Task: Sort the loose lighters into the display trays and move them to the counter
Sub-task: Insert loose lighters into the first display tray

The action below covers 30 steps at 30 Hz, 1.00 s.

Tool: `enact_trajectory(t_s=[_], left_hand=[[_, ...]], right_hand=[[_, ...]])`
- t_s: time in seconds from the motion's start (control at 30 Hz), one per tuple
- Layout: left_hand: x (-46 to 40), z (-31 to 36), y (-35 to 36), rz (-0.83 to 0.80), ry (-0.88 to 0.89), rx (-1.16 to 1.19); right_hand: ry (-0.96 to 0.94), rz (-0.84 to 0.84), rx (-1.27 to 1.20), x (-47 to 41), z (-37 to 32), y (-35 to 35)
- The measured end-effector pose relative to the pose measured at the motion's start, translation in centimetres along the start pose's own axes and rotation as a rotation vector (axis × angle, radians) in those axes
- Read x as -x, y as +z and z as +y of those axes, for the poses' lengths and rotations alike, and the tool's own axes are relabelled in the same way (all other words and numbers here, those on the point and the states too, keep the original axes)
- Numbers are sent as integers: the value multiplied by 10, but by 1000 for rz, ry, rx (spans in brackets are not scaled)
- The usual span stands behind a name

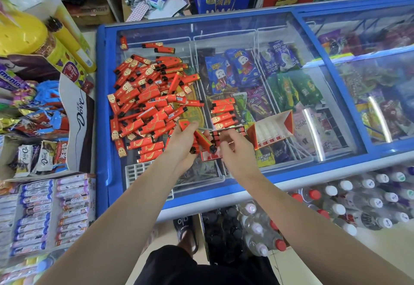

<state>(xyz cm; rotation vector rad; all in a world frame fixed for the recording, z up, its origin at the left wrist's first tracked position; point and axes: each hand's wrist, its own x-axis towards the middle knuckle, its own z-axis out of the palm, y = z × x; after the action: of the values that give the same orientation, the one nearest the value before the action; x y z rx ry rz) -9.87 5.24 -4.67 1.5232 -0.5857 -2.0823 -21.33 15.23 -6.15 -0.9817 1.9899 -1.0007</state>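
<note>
Head camera looks down at a big blue freezer (102, 109) with a glass lid. All places below are told from this freezer.

On the left part of its glass lid lies a big pile of loose lighters (147, 103), red and orange, pointing every way. Near the middle of the lid, four more lighters (223, 112) lie side by side in a neat stack. Just in front of them, near the front edge, sits the display tray (218, 139) being filled, with a row of lighters already standing in it. An empty tray (273, 131) with white slots sits a bit to the right of it.

The left hand (183, 141) is over the front of the lid, beside the pile. Its fingers curl around a small bunch of lighters (202, 142), with dark tops poking down. The right hand (230, 148) hovers right over the filling tray, fingers bent. I cannot tell if it pinches a lighter or holds nothing. The two hands are close but not touching. Both arms reach forward from the near side of the freezer.

To do this step well, I think each lighter should be turned the same way up, then pushed straight down into its own slot. Go one at a time, so none tip over.
</note>
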Motion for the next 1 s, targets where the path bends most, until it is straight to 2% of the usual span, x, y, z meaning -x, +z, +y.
enact_trajectory(t_s=[0.07, 0.13, 0.23, 0.3, 0.5, 0.63, 0.73, 0.87, 1.0], left_hand=[[-2, -1, 1, 16, -7, 32], [-5, -1, 2, 40, -29, 68], [-7, -3, 3, 60, -25, 20], [-5, -5, 4, 44, 2, -51], [-11, -10, -3, 80, 112, -238], [-15, -14, -11, 60, 77, -391], [-14, -18, -12, 45, 71, -504], [-14, -23, -15, 25, 56, -622], [-15, -26, -18, 5, 72, -758]], right_hand=[[214, -54, -419, 2, -16, -5], [218, -131, -546, 6, -24, -9], [33, -177, -384, 11, -21, -7], [-12, -143, -315, 11, -17, -7], [131, 94, -335, -2, 4, -21], [63, 68, -76, -5, 20, -29], [-68, 55, 185, -9, 31, -29], [-233, 9, 322, -13, 40, -22], [-266, 8, 396, -14, 41, -12]])
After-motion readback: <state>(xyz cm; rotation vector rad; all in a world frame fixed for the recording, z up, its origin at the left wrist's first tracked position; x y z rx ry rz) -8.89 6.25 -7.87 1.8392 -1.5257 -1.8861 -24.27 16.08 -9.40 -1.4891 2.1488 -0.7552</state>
